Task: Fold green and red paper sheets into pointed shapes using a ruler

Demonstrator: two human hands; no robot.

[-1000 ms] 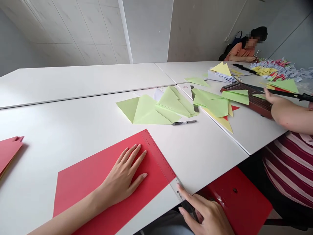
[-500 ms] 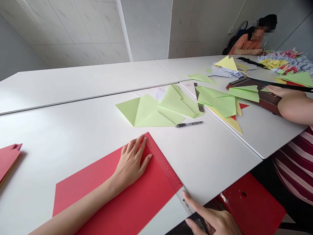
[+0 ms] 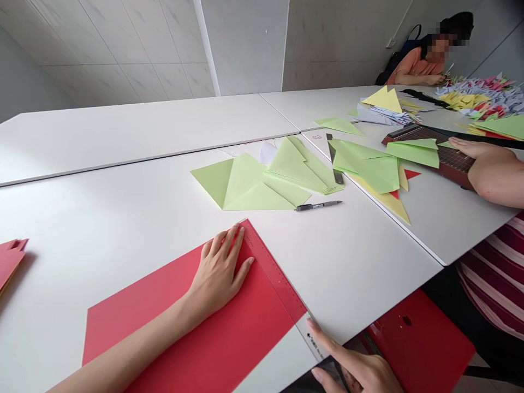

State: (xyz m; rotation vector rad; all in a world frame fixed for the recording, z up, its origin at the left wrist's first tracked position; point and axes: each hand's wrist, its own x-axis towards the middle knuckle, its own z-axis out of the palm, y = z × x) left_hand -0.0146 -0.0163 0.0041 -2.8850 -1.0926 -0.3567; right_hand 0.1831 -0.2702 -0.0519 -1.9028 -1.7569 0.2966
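Note:
A large sheet of red paper point(image 3: 164, 273) lies on the white table. Along its right edge rests a clear plastic ruler point(image 3: 278, 278), its near end reaching past the paper to the table's edge. My left hand point(image 3: 221, 267) is flat on the sheet, fingers stretched, with the fingertips close to the ruler's far end. At the near end, my right hand point(image 3: 356, 363) has the ruler between index finger and thumb; its other fingers are curled and partly out of frame. Beyond the sheet are folded green papers point(image 3: 262, 185) and a grey pen point(image 3: 319, 206).
On the right, a co-worker's hand point(image 3: 462, 146) presses on a paper cutter point(image 3: 450, 164) with green sheets. Cut paper pieces point(image 3: 491, 95) pile up at the far right, near a seated person point(image 3: 417, 68). Red folded paper point(image 3: 10, 259) lies left. A red stool point(image 3: 421, 338) stands below.
The view has shifted slightly. Both my hands, the ruler and the red paper keep the same places relative to one another.

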